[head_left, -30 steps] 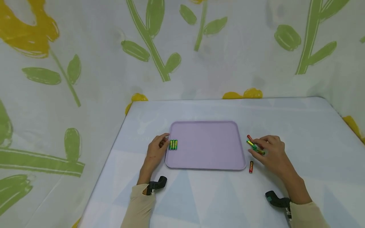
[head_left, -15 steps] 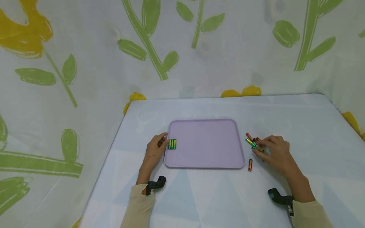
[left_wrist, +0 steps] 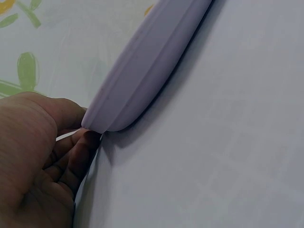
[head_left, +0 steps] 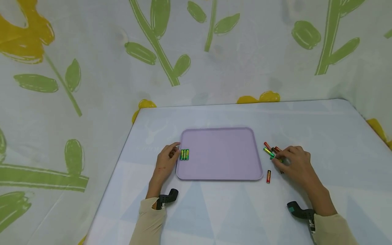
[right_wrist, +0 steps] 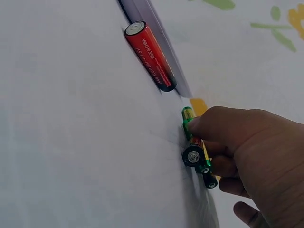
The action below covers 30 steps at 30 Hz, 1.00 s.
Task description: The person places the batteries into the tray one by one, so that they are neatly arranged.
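Note:
My left hand [head_left: 165, 161] pinches the left edge of a lilac tray [head_left: 220, 154], its thumb on the rim and fingers below, as the left wrist view shows. Three green batteries [head_left: 184, 154] lie side by side on the tray, near that hand. Right of the tray, my right hand [head_left: 295, 165] reaches into a small loose group of red and green batteries. In the right wrist view its thumb and fingers pinch a green battery [right_wrist: 188, 114]; a dark-ended battery [right_wrist: 193, 156] overlaps it. The palm partly hides the group.
A single red battery [head_left: 268, 176] lies apart, close to the tray's lower right corner. Another red battery [head_left: 267, 145] sits at the group's far side. The pale table [head_left: 239, 211] reaches back to a flower-print curtain [head_left: 226, 71].
My right hand has shifted slightly right and pulled back from the near green battery, uncovering more red batteries behind. The left hand stays at the tray edge. The head view has tilted slightly.

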Tool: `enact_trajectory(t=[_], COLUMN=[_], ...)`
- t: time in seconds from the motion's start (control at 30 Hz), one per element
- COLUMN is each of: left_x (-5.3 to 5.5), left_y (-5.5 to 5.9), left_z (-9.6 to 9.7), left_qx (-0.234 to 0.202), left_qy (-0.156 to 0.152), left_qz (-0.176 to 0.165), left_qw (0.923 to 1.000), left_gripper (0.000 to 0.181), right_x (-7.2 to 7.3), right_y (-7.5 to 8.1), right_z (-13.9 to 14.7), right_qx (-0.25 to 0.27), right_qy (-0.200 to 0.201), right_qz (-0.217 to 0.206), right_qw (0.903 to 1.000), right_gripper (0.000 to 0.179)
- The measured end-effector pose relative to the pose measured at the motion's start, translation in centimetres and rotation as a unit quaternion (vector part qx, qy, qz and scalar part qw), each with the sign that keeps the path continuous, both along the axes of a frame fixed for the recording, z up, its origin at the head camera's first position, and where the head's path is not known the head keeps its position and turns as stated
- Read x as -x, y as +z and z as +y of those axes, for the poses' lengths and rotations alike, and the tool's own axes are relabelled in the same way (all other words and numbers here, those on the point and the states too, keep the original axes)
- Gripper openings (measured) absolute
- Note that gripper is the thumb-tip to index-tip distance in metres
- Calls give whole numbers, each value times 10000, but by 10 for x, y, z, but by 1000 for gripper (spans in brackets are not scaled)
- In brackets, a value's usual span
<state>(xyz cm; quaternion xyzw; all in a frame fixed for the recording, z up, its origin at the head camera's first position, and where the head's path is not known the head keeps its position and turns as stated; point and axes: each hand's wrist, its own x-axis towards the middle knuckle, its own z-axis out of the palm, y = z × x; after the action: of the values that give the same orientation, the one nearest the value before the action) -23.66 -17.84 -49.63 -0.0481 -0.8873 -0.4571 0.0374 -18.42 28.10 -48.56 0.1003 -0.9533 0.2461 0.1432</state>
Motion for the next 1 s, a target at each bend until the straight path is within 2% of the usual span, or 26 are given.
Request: enact_trajectory(t=[0.2, 0.47, 0.6, 0.8, 1.0], left_x=[-1, 0, -1, -1, -1], left_y=[4, 3, 2, 2, 3], left_z=[3, 3, 3, 2, 2], left_qx=[-31, 23, -30, -111, -86], left_qy=[26, 38, 76, 75, 16], left_qz=[-68, -9, 25, -18, -67], left_qw=[10000, 10000, 10000, 9999, 9999], left_gripper=[35, 36, 35, 35, 36], right_x=[0, 2, 4, 6, 3], right_y=[-1, -1, 1, -3, -5], right_z=[0, -1, 3, 15, 18], right_qx=[-16, 54, 292, 635, 547], right_qy=[-231, -344, 21, 904, 1239], right_qz=[-100, -101, 27, 275, 152], right_qw=[9997, 9993, 9996, 9935, 9907], right_gripper=[14, 16, 15, 35, 43])
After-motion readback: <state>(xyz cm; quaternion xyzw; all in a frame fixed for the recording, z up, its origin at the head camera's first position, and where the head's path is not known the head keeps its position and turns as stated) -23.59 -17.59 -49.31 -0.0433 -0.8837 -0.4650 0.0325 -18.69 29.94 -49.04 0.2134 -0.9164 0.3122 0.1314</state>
